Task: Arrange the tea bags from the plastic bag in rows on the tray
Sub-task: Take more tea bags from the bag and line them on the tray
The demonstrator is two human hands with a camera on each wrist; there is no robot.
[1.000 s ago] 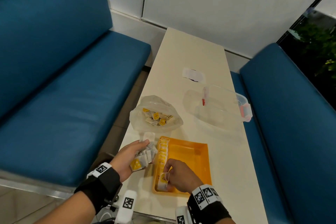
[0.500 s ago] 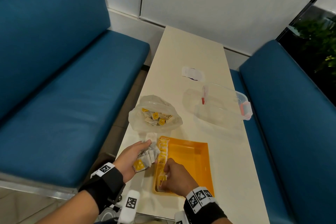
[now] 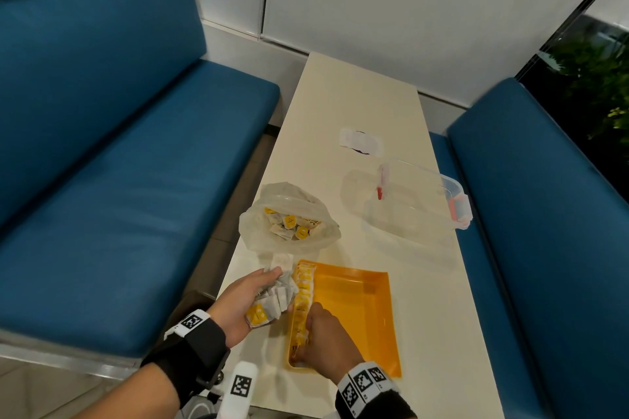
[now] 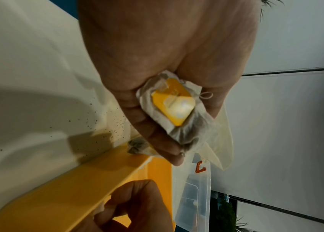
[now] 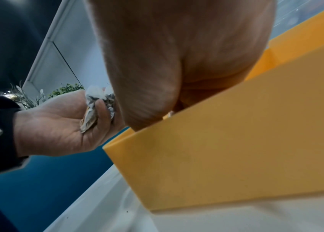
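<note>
While left hand [image 3: 245,299] grips tea bags [image 3: 272,299], right hand [image 3: 328,340] reaches into tray [image 3: 367,316].

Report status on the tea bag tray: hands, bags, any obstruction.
Left hand grips a bundle of tea bags. Right hand at the row along the tray left wall. Nothing blocking.

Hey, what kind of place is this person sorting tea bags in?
Most likely a cafe or canteen booth: two blue padded benches face each other across a narrow cream table set against a white panelled wall, with plants behind glass at the side.
</note>
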